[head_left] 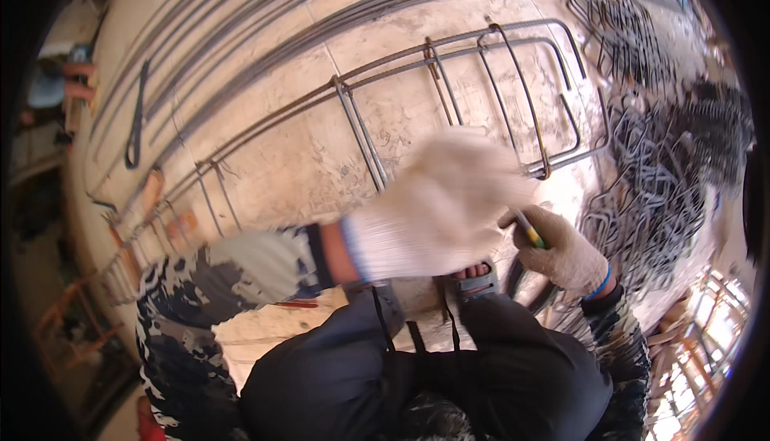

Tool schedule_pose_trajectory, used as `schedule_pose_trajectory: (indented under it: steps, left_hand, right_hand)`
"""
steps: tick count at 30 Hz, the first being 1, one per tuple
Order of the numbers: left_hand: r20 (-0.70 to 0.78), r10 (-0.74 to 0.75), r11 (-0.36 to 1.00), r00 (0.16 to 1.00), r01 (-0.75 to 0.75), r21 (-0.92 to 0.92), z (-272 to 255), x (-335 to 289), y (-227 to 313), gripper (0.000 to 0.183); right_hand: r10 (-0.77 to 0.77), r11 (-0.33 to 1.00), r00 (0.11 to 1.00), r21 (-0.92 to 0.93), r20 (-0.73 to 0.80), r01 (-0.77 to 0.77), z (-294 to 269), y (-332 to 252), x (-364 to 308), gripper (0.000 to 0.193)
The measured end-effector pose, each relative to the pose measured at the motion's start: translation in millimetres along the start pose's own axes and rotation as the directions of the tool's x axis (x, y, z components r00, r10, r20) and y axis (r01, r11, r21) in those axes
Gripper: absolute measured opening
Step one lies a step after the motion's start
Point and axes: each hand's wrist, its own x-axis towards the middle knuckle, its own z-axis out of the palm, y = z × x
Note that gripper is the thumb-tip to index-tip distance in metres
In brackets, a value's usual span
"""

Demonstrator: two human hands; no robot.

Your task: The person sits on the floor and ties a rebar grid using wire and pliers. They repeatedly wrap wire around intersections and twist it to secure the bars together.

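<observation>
My left hand (pixel 445 204), in a white knitted glove, is smeared by motion over the near side of a rebar cage. What its fingers do cannot be made out. Close by on the right, my right hand (pixel 565 256) wears a similar glove and is closed round a hand tool with a yellow and green handle (pixel 530 232). The tool's tip is hidden toward the left glove. Long bars with rectangular stirrups (pixel 527 96) make up the cage, which runs from the far right down to the left. My left glove covers part of its near bars.
Loose bent stirrups (pixel 642 192) lie heaped at the right, with another bundle (pixel 630 40) behind them. Long straight bars (pixel 321 36) stretch across the far floor. Another person's hand (pixel 79 80) shows at the left edge. My sandalled feet (pixel 477 279) are close to the cage.
</observation>
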Motion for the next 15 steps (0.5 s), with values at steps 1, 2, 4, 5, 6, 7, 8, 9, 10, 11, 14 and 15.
schedule_pose_trajectory:
  steps: [1, 2, 4, 5, 6, 7, 8, 9, 10, 11, 14, 15]
  left_hand:
    - [-0.163, -0.096, 0.995, 0.982, 0.095, -0.018, -5.0, -31.4, -6.5, 0.051]
    - [-0.185, -0.459, 0.888, 0.869, 0.451, -0.085, -8.6, -47.7, -10.4, 0.062]
    - [-0.013, -0.942, 0.321, 0.337, 0.886, -0.334, 0.5, -82.4, -28.8, 0.074]
    - [0.157, -0.988, -0.061, 0.001, 0.920, -0.387, 4.5, -91.1, -38.7, 0.077]
    - [0.220, -0.975, -0.117, -0.032, 0.914, -0.387, 6.2, -104.1, -59.3, 0.070]
    - [0.290, -0.955, -0.176, -0.061, 0.905, -0.387, 11.1, -118.3, -81.5, 0.063]
    - [0.356, -0.935, -0.153, -0.002, 0.906, -0.395, 20.1, -128.9, -98.2, 0.052]
    - [0.387, -0.922, -0.155, 0.010, 0.907, -0.392, 28.2, -134.4, -106.1, 0.042]
    - [0.414, -0.910, -0.156, 0.022, 0.907, -0.391, 33.1, -137.6, -111.6, 0.032]
    - [0.396, -0.918, -0.175, -0.012, 0.909, -0.378, 39.6, -141.5, -116.1, 0.023]
    - [0.355, -0.923, -0.017, 0.147, 0.908, -0.419, 59.0, -147.6, -112.5, 0.020]
    - [0.329, -0.920, 0.038, 0.215, 0.882, -0.470, 62.4, -149.9, -108.8, 0.019]
  right_hand:
    - [-0.056, 0.995, 0.997, -0.081, -0.047, 0.053, -0.9, 34.8, -11.0, 0.045]
    - [-0.133, 0.979, 0.988, -0.163, -0.075, 0.119, 5.0, 71.3, -21.8, 0.047]
    - [0.002, 0.994, 0.999, 0.112, 0.034, -0.005, 20.7, 111.0, -40.0, 0.050]
    - [0.097, 0.969, 0.994, 0.225, 0.056, -0.107, 33.0, 127.2, -47.6, 0.054]
    - [0.040, 0.983, 0.998, 0.176, 0.057, -0.049, 48.0, 144.9, -44.7, 0.057]
    - [-0.032, 0.980, 0.999, 0.198, 0.040, 0.024, 67.7, 164.4, -35.6, 0.053]
    - [-0.090, 0.972, 0.996, 0.218, 0.021, 0.083, 80.2, 179.7, -30.0, 0.049]
    - [-0.067, 0.978, 0.997, 0.199, 0.041, 0.057, 82.0, 180.3, -26.8, 0.050]
    - [-0.041, 0.983, 0.997, 0.181, 0.061, 0.030, 86.9, 173.9, -23.5, 0.050]
    - [-0.016, 0.987, 0.997, 0.161, 0.082, 0.003, 90.4, 171.3, -20.0, 0.051]
    - [-0.104, 0.984, 0.993, 0.153, 0.055, 0.095, 99.2, 194.2, -12.0, 0.060]
    - [-0.073, 0.981, 0.994, 0.183, 0.082, 0.057, 100.3, 193.5, -10.4, 0.060]
